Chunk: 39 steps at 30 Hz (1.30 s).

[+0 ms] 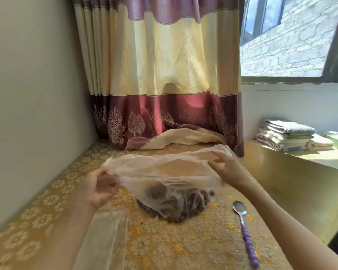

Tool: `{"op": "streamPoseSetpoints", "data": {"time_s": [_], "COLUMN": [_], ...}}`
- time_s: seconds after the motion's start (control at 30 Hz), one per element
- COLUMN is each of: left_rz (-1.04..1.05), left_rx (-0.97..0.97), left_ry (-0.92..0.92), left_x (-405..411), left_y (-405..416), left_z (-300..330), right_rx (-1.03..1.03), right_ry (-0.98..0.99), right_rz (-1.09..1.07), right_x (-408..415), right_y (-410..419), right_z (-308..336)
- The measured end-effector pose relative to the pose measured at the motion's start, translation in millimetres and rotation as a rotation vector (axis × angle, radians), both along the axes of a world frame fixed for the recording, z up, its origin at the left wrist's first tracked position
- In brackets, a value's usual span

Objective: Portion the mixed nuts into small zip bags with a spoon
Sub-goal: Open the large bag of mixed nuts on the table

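Both the left hand (100, 189) and right hand (225, 168) pinch the big bag's (164, 172) rim, nuts (180, 205) sagging beside the spoon (244, 228); spread it evenly, wide enough for scooping.

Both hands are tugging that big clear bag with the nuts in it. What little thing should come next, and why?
Probably let the right hand release the bag and pick up the spoon. Both hands already hold the bag's mouth spread wide, the nuts sit at its bottom on the table, and the spoon lies untouched just right of them.
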State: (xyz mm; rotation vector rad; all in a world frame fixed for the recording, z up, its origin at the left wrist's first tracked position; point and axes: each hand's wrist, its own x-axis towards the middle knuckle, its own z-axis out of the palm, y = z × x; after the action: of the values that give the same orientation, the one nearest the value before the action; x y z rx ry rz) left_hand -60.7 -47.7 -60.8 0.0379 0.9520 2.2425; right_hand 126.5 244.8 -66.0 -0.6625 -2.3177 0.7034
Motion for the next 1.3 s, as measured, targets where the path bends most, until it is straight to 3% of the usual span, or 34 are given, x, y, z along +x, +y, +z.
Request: {"op": "streamPoseSetpoints", "data": {"time_s": [0.1,0.17,0.23,0.3,0.37,0.43,0.53,0.6,0.77,0.9,1.0,1.07,1.17,1.3], "left_rz": [0.030,0.052,0.076,0.215,0.555,0.815,0.597,0.425,0.287,0.011,-0.085,-0.049,-0.013,-0.016], "left_rx": [-0.136,-0.213,-0.331,-0.635,-0.932,-0.851,-0.727,-0.844,-1.174,-1.494,-1.559,-1.487,-1.202,-0.814], "left_ry": [-0.104,-0.094,0.036,0.351,0.799,1.331,1.907,2.083,2.035,1.883,1.806,1.765,1.514,0.906], "left_x": [-1.7,2.4,8.9,15.7,26.2,46.7,76.0,81.6,38.8,1.2,-17.1,-26.6,-40.6,-61.8], "left_y": [-1.1,0.1,3.4,7.8,15.2,27.0,53.9,64.2,65.0,69.4,74.8,77.4,80.1,86.8], "left_z": [-15.6,-17.5,-11.9,-6.4,-2.3,3.6,-9.6,-26.5,-58.5,-71.0,-79.3,-79.9,-65.8,-41.7], "right_rx": [-0.349,-0.403,-0.375,-0.189,0.071,0.231,0.360,0.419,0.426,0.305,0.300,0.268,-0.154,-1.092], "right_ry": [-0.193,-0.293,-0.208,-0.067,0.077,0.161,0.100,0.002,-0.298,-0.446,-0.517,-0.479,-0.299,0.008], "right_rz": [0.009,0.008,-0.037,-0.112,-0.137,-0.098,-0.117,-0.132,-0.100,-0.071,-0.041,0.010,0.058,0.217], "right_x": [14.8,18.1,13.8,7.2,0.0,-9.1,-20.5,-21.8,-22.4,-34.2,-41.1,-45.1,-46.8,-48.2], "right_y": [5.9,5.4,2.6,-2.4,-12.4,-26.1,-39.6,-38.9,-21.7,-5.5,8.2,16.5,33.7,53.7], "right_z": [-9.8,-19.2,-24.1,-24.2,-21.0,-20.5,-32.4,-44.3,-62.9,-63.0,-63.8,-66.9,-58.2,-32.8]}}
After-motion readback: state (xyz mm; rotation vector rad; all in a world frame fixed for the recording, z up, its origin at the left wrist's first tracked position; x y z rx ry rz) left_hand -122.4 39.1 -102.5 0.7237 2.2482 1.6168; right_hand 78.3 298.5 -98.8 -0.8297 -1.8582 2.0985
